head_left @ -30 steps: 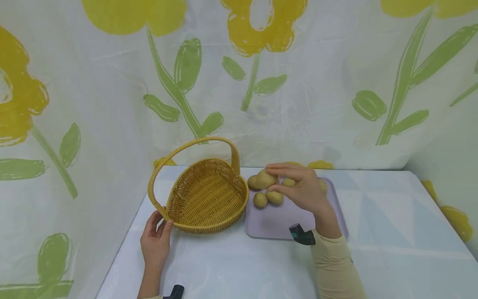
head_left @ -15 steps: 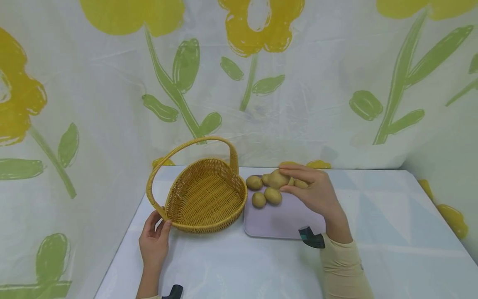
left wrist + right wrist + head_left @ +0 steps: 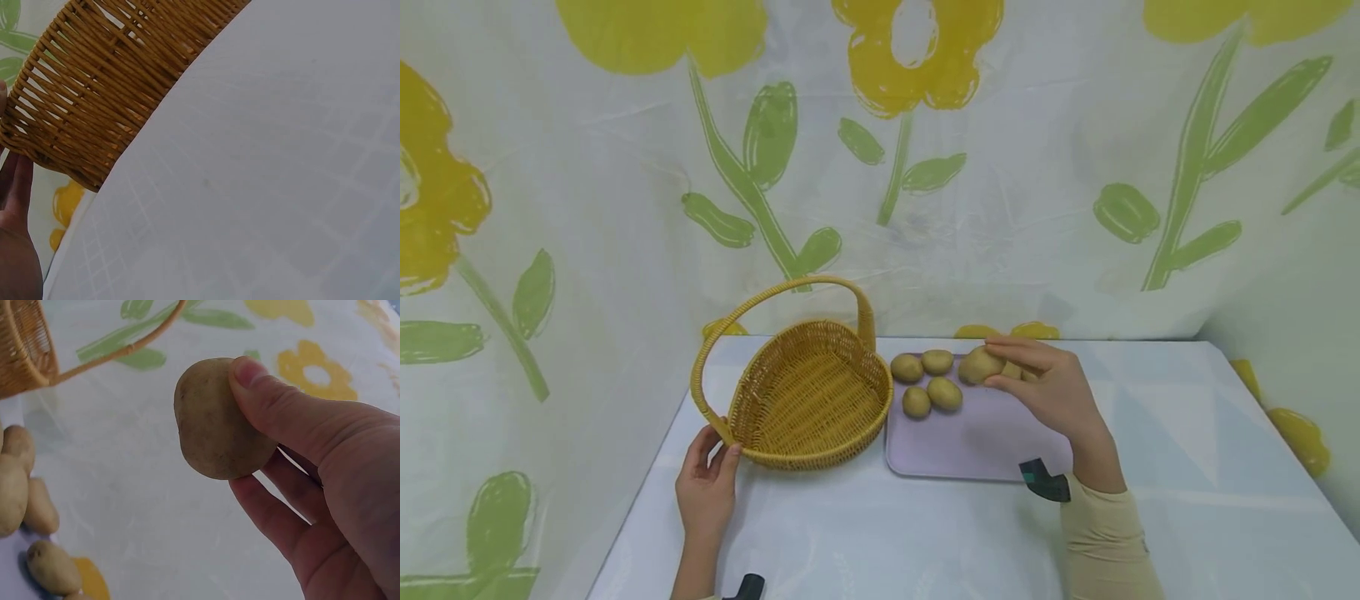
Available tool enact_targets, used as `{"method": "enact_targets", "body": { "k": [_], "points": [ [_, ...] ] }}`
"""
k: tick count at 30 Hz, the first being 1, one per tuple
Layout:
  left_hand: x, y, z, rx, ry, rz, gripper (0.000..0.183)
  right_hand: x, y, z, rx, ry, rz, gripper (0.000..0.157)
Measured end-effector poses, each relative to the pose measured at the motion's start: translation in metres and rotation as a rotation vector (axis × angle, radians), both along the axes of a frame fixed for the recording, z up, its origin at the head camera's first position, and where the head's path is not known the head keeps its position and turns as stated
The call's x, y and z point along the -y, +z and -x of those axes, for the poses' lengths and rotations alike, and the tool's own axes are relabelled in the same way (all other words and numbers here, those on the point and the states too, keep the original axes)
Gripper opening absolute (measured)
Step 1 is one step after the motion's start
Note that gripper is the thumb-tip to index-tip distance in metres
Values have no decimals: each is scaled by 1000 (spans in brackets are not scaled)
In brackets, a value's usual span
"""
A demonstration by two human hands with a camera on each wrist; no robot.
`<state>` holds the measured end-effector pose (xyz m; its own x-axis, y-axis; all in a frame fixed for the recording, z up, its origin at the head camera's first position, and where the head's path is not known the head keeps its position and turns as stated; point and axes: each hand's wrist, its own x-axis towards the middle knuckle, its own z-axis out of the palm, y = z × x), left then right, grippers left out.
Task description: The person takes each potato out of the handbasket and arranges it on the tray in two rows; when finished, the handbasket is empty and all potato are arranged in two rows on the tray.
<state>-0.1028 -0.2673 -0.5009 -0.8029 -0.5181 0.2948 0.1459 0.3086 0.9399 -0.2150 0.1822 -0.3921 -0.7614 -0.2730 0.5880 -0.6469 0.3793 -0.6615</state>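
My right hand (image 3: 1052, 387) pinches a potato (image 3: 981, 365) between thumb and fingers, over the back part of a lilac tray (image 3: 977, 446). In the right wrist view the held potato (image 3: 219, 419) appears clear of the other potatoes. My left hand (image 3: 706, 492) grips the near left rim of a woven wicker basket (image 3: 820, 400), where the arched handle joins it. Nothing lies inside the basket, which tilts toward me. From the left wrist view, the basket's slatted side (image 3: 106, 81) shows, with the fingers at its edge.
Several potatoes lie at the tray's back left, one of them (image 3: 944, 393) nearest the middle. More potatoes (image 3: 1012, 371) sit partly hidden behind my right hand. The white table (image 3: 865, 533) extends in front, and a flower-printed curtain (image 3: 1000, 250) hangs behind.
My right hand has moved right over the tray with the potato, uncovering the potatoes at the back left. The left hand keeps its grip on the basket. The head view has shifted slightly.
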Motion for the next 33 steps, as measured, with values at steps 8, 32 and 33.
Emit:
{"method": "enact_targets", "body": {
  "k": [8,32,33],
  "points": [
    [0,0,-1,15,14,9,45,-12,-17,6,177,-18,9,44],
    [-1,0,0,10,17,2,46,-12,-57,21,325,-53,-128,46],
    [-1,-1,0,10,16,3,45,-12,-58,21,298,-60,-150,47]
  ]
}}
